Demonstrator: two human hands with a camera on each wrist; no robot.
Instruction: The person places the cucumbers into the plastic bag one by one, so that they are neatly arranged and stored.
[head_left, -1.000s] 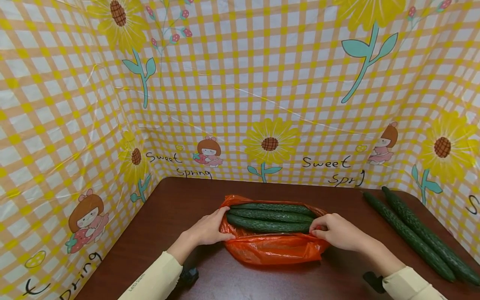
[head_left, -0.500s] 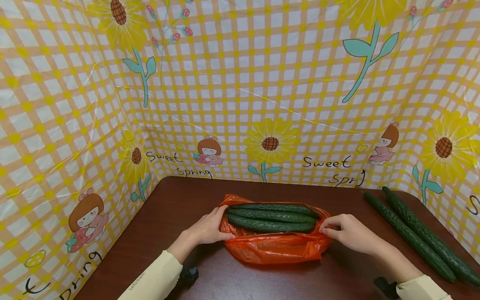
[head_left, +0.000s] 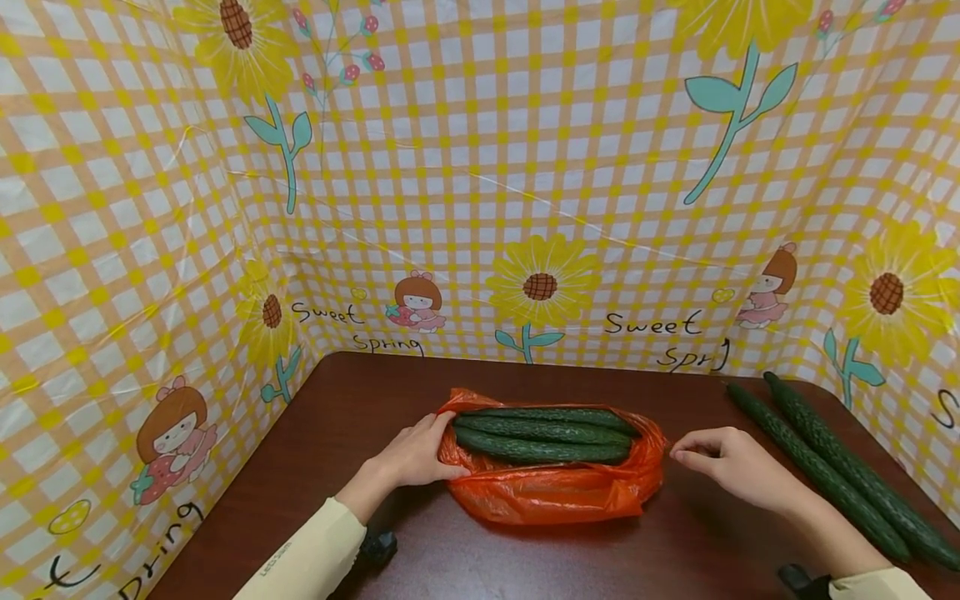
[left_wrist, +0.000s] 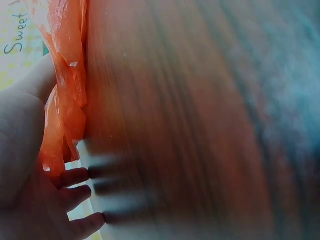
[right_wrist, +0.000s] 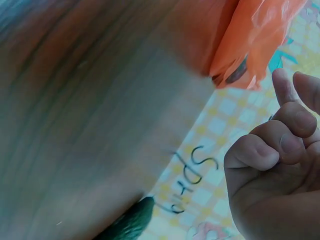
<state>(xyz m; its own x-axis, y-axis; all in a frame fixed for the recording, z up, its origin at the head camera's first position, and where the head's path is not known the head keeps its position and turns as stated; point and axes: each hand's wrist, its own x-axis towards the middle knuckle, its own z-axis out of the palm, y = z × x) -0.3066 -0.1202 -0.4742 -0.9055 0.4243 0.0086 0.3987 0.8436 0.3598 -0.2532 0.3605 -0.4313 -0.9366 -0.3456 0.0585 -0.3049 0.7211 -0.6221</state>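
An orange plastic bag [head_left: 547, 497] lies in the middle of the table with its mouth spread upward. Several long green cucumbers [head_left: 543, 432] sit side by side inside it. My left hand [head_left: 411, 457] holds the bag's left end, thumb at the front rim and fingers toward the back; in the left wrist view, orange film [left_wrist: 70, 75] runs between thumb and fingers. Just beyond the bag's right end, my right hand [head_left: 731, 468] is apart from it and holds nothing. Its fingers [right_wrist: 265, 150] are loosely bent in the right wrist view, with thumb and forefinger tips close together.
Two more cucumbers [head_left: 825, 475] lie side by side at the table's right edge, beyond my right hand. The brown table [head_left: 375, 383] meets a checked cloth wall [head_left: 465, 217] at the back and both sides.
My right hand has let go of the bag's right rim and drawn away to the right. The bag's right end has spread outward. My left hand has stayed in place.
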